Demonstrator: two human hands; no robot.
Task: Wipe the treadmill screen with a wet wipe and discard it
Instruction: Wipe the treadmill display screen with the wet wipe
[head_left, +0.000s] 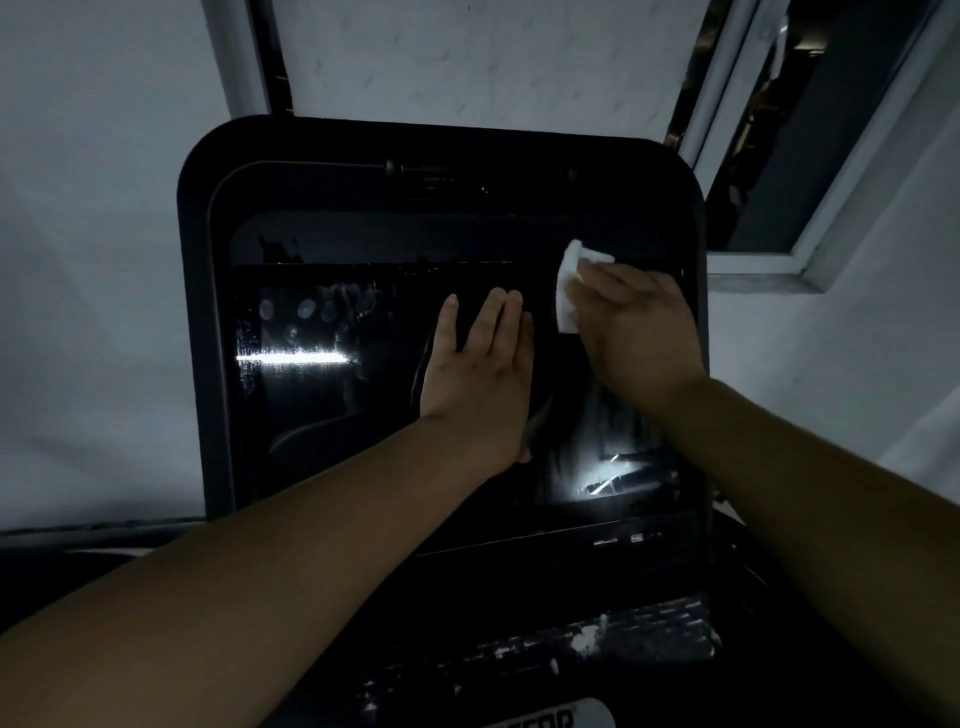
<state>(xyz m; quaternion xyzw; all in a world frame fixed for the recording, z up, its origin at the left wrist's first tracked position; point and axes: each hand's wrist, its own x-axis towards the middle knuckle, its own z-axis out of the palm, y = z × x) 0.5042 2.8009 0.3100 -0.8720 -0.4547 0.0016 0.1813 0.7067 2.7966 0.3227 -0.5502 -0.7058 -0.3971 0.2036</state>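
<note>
The dark, glossy rectangular treadmill screen (363, 415) is seen tilted up in its rounded black plastic console frame (197, 312), set against a pale wall (93, 208), and a bright streak of reflected light is caught across its left half. The left hand (475, 374) is laid flat on the middle of the glass, its grip spread apart, fingers straight and pointing upward, with nothing held. The small white folded wet wipe (569, 291) is pressed against the upper right part of the screen under the right hand (636, 338), whose grip is clamped on it; one corner of the wipe is left sticking out above the fingertips. Smudges and round marks are picked out on the glass at upper left. A white-framed window (831, 156) is seen at upper right, behind the console.
</note>
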